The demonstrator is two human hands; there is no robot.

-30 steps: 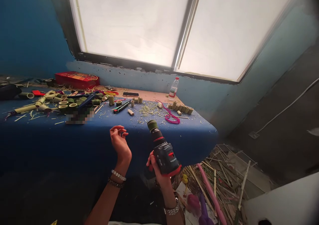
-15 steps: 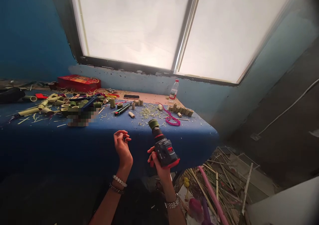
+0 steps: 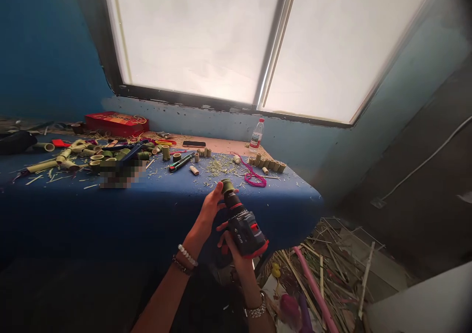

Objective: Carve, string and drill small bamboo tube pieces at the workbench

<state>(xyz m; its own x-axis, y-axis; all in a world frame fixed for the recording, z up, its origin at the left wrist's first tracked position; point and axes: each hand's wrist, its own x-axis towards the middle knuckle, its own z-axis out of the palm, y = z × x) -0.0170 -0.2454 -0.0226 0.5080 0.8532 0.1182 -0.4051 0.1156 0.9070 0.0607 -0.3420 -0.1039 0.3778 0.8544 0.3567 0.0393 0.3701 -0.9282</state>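
Observation:
A black and red cordless drill (image 3: pixel 246 231) is in my right hand (image 3: pixel 232 244), tilted with its chuck pointing up and left toward the table. On the drill's front end sits a short green bamboo piece (image 3: pixel 227 185). My left hand (image 3: pixel 209 211) is closed round this bamboo piece from the left, its fingertips partly hidden behind the drill. Just beyond, pale bamboo shavings (image 3: pixel 217 167) lie scattered on the blue-covered table (image 3: pixel 221 200). Whatever joins the bamboo to the chuck is hidden.
Cut bamboo pieces (image 3: pixel 271 164), a purple cord (image 3: pixel 254 178) and a water bottle (image 3: pixel 256 135) stand to the right. A utility knife (image 3: pixel 182 162), phone (image 3: pixel 194 144) and bamboo pile (image 3: pixel 70 158) lie leftward, with a red box (image 3: pixel 117 123) behind. Bamboo strips (image 3: pixel 335 264) litter the floor.
My left hand has moved up and right, from apart in the air, and closed on the bamboo piece at the drill's end. The drill has shifted slightly down and right.

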